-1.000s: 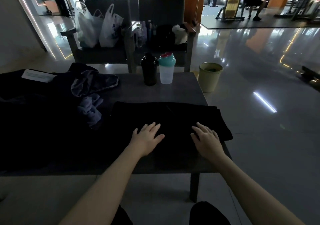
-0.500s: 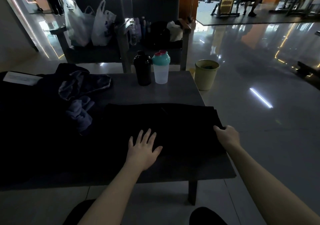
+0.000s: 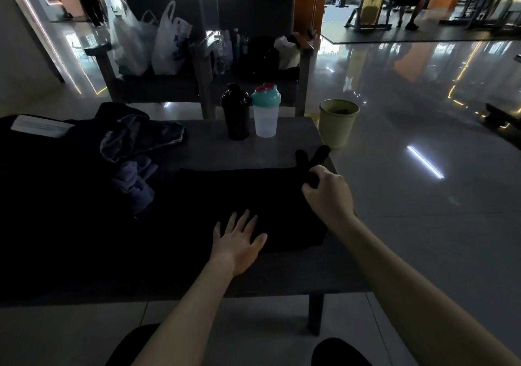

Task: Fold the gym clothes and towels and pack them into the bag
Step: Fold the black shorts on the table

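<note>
Gym floor tiles gleam around a dark low table (image 3: 214, 151), where a black garment (image 3: 239, 193) lies spread toward the near edge, roughly at the table's five o'clock. The left hand (image 3: 239, 240) rests flat on the cloth's near side, fingers straight and spread, pinning it. The right hand (image 3: 328, 193) is curled round the garment's right end and has raised it off the table, two dark tips of fabric poking up above the knuckles. Half a second ago that hand only met the flat edge at three o'clock, and a second ago both palms lay open on the cloth. The lift suggests smoothing is finished and a fold from right to left is beginning. A heap of dark and bluish clothes (image 3: 132, 151) waits at ten o'clock, unfolded. Two shaker bottles (image 3: 251, 112) stand at twelve o'clock. Whether the black mass at nine o'clock is the bag cannot be told.
</note>
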A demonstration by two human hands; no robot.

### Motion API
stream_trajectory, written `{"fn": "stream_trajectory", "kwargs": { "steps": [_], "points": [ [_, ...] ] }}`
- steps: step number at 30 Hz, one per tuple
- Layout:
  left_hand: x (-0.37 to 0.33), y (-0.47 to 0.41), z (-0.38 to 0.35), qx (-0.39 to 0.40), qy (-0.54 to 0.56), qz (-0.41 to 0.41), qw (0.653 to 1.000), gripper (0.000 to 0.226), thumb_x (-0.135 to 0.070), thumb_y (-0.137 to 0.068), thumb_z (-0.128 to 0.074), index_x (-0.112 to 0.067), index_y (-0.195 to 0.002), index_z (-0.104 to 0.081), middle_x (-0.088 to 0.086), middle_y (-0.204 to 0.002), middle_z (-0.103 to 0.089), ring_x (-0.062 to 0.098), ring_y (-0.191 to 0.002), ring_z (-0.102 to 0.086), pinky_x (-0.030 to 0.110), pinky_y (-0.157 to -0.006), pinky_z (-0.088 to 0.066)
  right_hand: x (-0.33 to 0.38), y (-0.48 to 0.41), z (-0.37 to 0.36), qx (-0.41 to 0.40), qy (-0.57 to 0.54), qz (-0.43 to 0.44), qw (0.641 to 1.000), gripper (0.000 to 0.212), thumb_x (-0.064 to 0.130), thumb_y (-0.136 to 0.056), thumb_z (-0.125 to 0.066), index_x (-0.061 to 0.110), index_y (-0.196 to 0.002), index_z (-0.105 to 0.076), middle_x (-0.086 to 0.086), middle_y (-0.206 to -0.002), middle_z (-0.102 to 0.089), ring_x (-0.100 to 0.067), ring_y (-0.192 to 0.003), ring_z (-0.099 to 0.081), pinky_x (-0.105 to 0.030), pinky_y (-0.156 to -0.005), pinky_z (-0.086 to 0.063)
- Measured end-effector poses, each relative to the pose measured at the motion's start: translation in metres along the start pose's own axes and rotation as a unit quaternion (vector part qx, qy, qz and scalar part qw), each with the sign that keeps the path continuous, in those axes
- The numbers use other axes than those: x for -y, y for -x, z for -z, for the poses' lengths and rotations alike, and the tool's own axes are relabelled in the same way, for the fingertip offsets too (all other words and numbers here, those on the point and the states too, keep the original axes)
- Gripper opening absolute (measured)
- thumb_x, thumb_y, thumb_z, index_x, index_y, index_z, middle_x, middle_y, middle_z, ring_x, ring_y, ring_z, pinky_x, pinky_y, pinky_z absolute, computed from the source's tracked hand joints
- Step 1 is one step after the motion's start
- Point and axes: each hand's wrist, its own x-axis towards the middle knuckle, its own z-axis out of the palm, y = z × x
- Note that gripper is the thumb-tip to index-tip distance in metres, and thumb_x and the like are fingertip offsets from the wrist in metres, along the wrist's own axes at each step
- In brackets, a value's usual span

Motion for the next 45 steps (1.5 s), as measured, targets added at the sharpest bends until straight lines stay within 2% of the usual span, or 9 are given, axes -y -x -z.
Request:
{"fn": "stream_trajectory", "kwargs": {
  "steps": [4, 13, 20, 24, 29, 33, 39, 42, 45],
  "points": [
    [0.019, -0.006, 0.019, -0.045, 0.167, 0.007, 0.985, 0.048, -0.041, -0.102, -0.030, -0.028, -0.147, -0.031, -0.010, -0.158, -0.015, 0.010, -0.145, -0.011, 0.032, -0.118, -0.006, 0.031, 0.003, -0.013, 0.023, 0.053, 0.088, 0.994, 0.030, 0.021, -0.088, -0.055, 0.014, -0.117, -0.060, -0.005, -0.089, -0.069, -0.023, -0.082, -0.064, -0.026, -0.060, -0.036],
    [0.057, -0.010, 0.006, -0.132, 0.224, 0.028, 0.965, 0.041, -0.030, -0.103, -0.028, -0.024, -0.142, -0.042, -0.009, -0.153, -0.030, 0.008, -0.144, -0.017, 0.033, -0.117, -0.009, 0.048, 0.017, -0.061, 0.078, 0.054, 0.133, 0.987, 0.035, 0.026, -0.089, -0.057, 0.016, -0.123, -0.057, -0.003, -0.095, -0.069, -0.018, -0.084, -0.065, -0.022, -0.059, -0.038],
    [0.062, -0.007, 0.016, -0.074, 0.557, 0.081, 0.823, 0.042, -0.055, -0.092, -0.038, -0.030, -0.107, -0.067, -0.004, -0.121, -0.063, 0.016, -0.117, -0.056, 0.038, -0.110, -0.036, 0.043, 0.016, -0.084, 0.164, -0.113, 0.090, 0.976, 0.029, 0.037, -0.092, -0.055, 0.017, -0.109, -0.069, 0.003, -0.105, -0.069, -0.012, -0.096, -0.063, -0.024, -0.081, -0.050],
    [0.057, -0.009, 0.023, -0.052, 0.509, 0.101, 0.853, 0.056, -0.058, -0.095, -0.033, -0.021, -0.128, -0.057, -0.001, -0.130, -0.056, 0.019, -0.122, -0.050, 0.038, -0.110, -0.034, 0.027, -0.013, -0.079, 0.128, 0.024, 0.149, 0.980, 0.045, 0.024, -0.091, -0.055, 0.021, -0.136, -0.050, 0.003, -0.146, -0.042, -0.020, -0.132, -0.037, -0.034, -0.106, -0.032],
    [0.026, -0.009, 0.041, -0.044, 0.365, 0.130, 0.921, 0.088, -0.082, -0.078, -0.030, -0.021, -0.139, -0.044, -0.001, -0.137, -0.049, 0.025, -0.130, -0.042, 0.047, -0.114, -0.021, 0.011, -0.047, -0.082, 0.232, 0.220, 0.163, 0.934, 0.072, 0.055, -0.091, -0.045, 0.033, -0.151, -0.012, 0.006, -0.160, 0.003, -0.021, -0.147, 0.003, -0.048, -0.117, -0.001],
    [0.001, -0.017, 0.040, -0.055, 0.166, 0.149, 0.973, 0.084, -0.066, -0.086, -0.044, -0.016, -0.148, -0.021, 0.007, -0.150, -0.030, 0.026, -0.140, -0.024, 0.054, -0.113, -0.018, -0.006, -0.043, -0.093, 0.296, 0.254, 0.112, 0.914, 0.077, 0.066, -0.088, -0.038, 0.033, -0.151, -0.009, 0.006, -0.160, 0.003, -0.020, -0.147, 0.003, -0.050, -0.116, -0.008],
    [0.009, -0.024, 0.035, -0.103, 0.111, 0.061, 0.987, 0.079, -0.043, -0.088, -0.058, -0.032, -0.150, -0.010, 0.002, -0.152, -0.023, 0.021, -0.142, -0.018, 0.049, -0.116, -0.013, -0.030, -0.026, -0.071, 0.248, 0.268, 0.075, 0.928, 0.072, 0.072, -0.087, -0.026, 0.035, -0.149, -0.019, 0.008, -0.158, -0.011, -0.020, -0.143, -0.010, -0.046, -0.111, -0.019],
    [-0.004, -0.019, 0.035, -0.210, -0.070, -0.068, 0.973, 0.065, -0.022, -0.091, -0.054, -0.030, -0.148, -0.023, -0.001, -0.148, -0.025, 0.021, -0.138, -0.019, 0.040, -0.113, -0.017, -0.040, -0.014, -0.056, 0.205, 0.300, 0.081, 0.928, 0.065, 0.071, -0.088, -0.024, 0.036, -0.143, -0.032, 0.007, -0.150, -0.028, -0.021, -0.135, -0.022, -0.042, -0.106, -0.022],
    [-0.010, -0.011, 0.026, -0.177, -0.080, -0.141, 0.971, 0.050, -0.013, -0.094, -0.045, -0.027, -0.142, -0.040, -0.004, -0.146, -0.034, 0.015, -0.134, -0.030, 0.035, -0.113, -0.020, -0.049, 0.001, -0.044, 0.184, 0.314, 0.085, 0.928, 0.059, 0.069, -0.089, -0.026, 0.033, -0.131, -0.047, 0.002, -0.140, -0.037, -0.022, -0.133, -0.026, -0.047, -0.112, -0.013]
  ]
}}
